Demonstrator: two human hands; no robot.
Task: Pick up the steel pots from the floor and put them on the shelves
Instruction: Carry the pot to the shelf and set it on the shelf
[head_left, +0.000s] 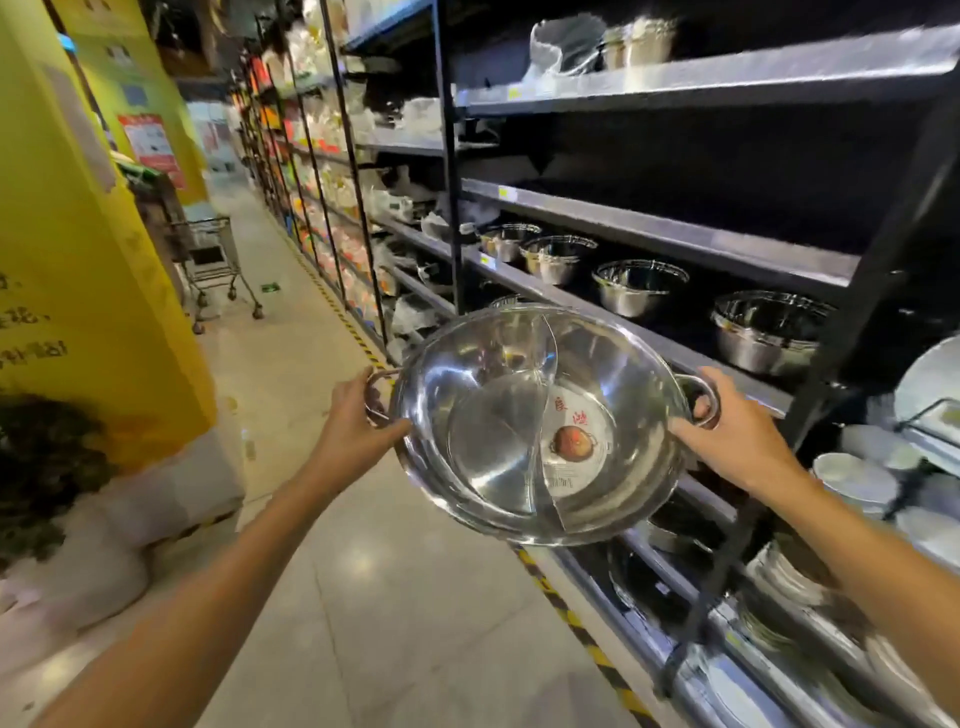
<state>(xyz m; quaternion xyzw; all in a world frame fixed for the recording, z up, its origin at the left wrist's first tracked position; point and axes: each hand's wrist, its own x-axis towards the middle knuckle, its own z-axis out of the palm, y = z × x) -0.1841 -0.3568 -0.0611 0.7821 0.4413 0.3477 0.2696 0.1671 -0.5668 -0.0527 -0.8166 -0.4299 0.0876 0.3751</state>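
Note:
I hold a wide steel pot (498, 447) with an S-shaped divider and a round paper label inside, tilted toward me in front of the shelves. My left hand (353, 421) grips its left loop handle. My right hand (737, 441) grips the right loop handle. The pot hangs in the air just before the edge of the shelf (649, 332) that carries several steel bowls (636, 286). Lower shelves behind the pot are partly hidden by it.
Black shelving runs along the right, with white plates and bowls (857, 478) at the lower right. A yellow-black stripe (582, 629) marks the floor edge. A shopping cart (218, 265) stands down the aisle by a yellow pillar (78, 270). A person's dark hair (47, 467) is at the left.

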